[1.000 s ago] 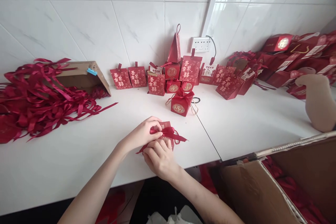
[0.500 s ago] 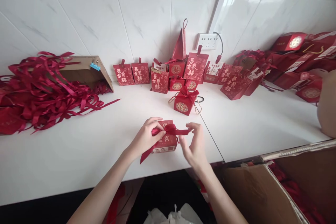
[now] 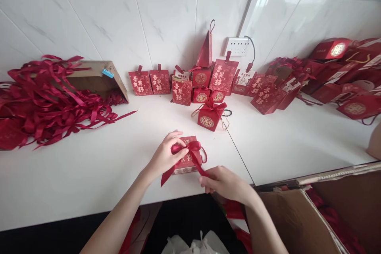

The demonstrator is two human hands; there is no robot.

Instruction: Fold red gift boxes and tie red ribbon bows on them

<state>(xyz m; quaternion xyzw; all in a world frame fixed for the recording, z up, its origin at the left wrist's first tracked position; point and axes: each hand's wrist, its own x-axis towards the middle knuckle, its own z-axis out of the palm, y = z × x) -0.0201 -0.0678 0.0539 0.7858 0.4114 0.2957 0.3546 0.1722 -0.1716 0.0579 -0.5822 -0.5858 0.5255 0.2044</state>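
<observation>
The small red box (image 3: 188,162) lies on the white table (image 3: 89,174), a little below the centre of the frame. Its top carries pale characters, of which 喜 can be read; the print along its near side is too small to make out. A red ribbon bow (image 3: 195,146) sits across it, and a twisted red cord loops out at its right. The left hand (image 3: 166,154) pinches the bow's knot between thumb and fingers; the right hand (image 3: 226,182) has a ribbon tail pinched in its fingertips, beside the box's near right corner.

Just beyond stands a bow-topped box (image 3: 207,123) with a round gold emblem. Behind it, at upper centre, stand red packets (image 3: 160,82), several reading 吾有家囍, below a white wall socket (image 3: 236,47).

At left, loose ribbons (image 3: 59,111) heap against an open cardboard box (image 3: 117,77) with a blue clip (image 3: 107,73). Red boxes and bags (image 3: 330,69) pile at upper right, some with round gold emblems. A carton (image 3: 285,210) holding red material fills the lower right.
</observation>
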